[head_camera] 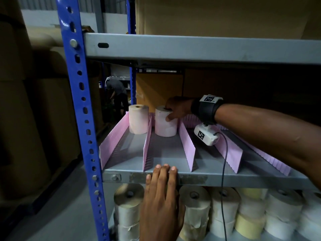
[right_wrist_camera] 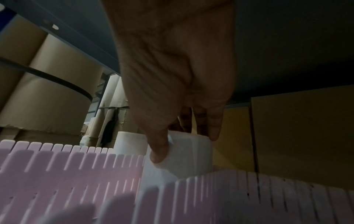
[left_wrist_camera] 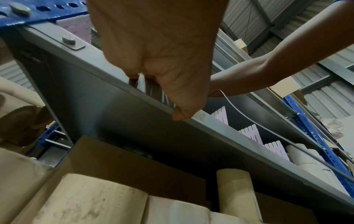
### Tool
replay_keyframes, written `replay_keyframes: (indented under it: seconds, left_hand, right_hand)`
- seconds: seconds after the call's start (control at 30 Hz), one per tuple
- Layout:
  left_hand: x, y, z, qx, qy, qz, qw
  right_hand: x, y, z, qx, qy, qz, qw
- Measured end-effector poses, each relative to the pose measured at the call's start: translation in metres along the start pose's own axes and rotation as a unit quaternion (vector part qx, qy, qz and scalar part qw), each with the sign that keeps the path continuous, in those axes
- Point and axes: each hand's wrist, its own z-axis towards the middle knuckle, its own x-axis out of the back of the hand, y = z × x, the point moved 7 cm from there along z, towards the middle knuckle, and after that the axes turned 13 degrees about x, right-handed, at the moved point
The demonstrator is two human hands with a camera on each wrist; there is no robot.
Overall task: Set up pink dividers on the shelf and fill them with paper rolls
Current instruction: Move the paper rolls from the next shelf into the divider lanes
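Left hand [head_camera: 161,193] lies flat and open, fingers straight, with the fingertips [head_camera: 164,167] resting on the front lip of the grey shelf [head_camera: 243,178]; it holds nothing. Right hand [head_camera: 178,107] reaches deep into the bay and grips a paper roll [head_camera: 165,126] from above, thumb on the near side wall and the other fingers over the top rim.

Reading from the left:

- A blue upright [head_camera: 79,94] carries the shelf.
- Pink dividers [head_camera: 186,146] stand on edge, running front to back; at least 5 are visible, forming lanes.
- Lane 1 holds 1 placed roll [head_camera: 138,119] standing upright at the back.
- Lane 2 holds the gripped roll, upright, at the back of the lane. Whether its base is fully seated cannot be confirmed.
- The lanes to the right show no rolls.
- The lower shelf carries a stock of rolls [head_camera: 224,211] in stacks.

Recommended procedure for the current step:

1. Keep the roll vertical and centred between its 2 dividers, so neither wall is pushed sideways.
2. Press it to the rear before release, level with the lane 1 roll, so the lane keeps room in front.
3. Open the fingers straight upward; the thin slotted dividers appear likely to tip if brushed by the wrist unit [head_camera: 206,134] or its cable [head_camera: 224,171].
4. Keep the left hand braced on the lip for balance.
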Motion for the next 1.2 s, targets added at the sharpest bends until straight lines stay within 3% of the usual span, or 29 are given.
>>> replay_keyframes:
  seconds: [0.4,0.67,0.77,0.9,1.07,1.2]
  left_hand:
    - [-0.003,0.0,0.001,-0.004,-0.001,-0.015,1.0]
    - [0.008,0.003,0.001,-0.014,-0.066,-0.019,0.998]
    - [0.012,-0.001,-0.001,-0.027,-0.089,-0.023,0.995]
    - [0.013,-0.006,-0.004,-0.015,-0.123,-0.071,0.99]
    - [0.027,0.007,-0.023,0.052,-0.128,-0.207,0.969]
    - [0.048,0.051,-0.054,0.048,-0.109,-0.334,0.935]
  right_hand:
    - [-0.004,0.008,0.005,-0.011,-0.002,0.008,1.0]
    - [0.01,-0.023,-0.03,-0.016,0.048,0.017,0.999]
    - [0.018,-0.049,-0.067,-0.003,0.074,0.068,0.995]
    - [0.035,-0.084,-0.138,0.012,0.117,0.039,0.992]
    - [0.028,-0.122,-0.242,-0.013,0.158,0.019,0.987]
    - [0.006,-0.132,-0.333,-0.076,0.163,0.047,0.983]
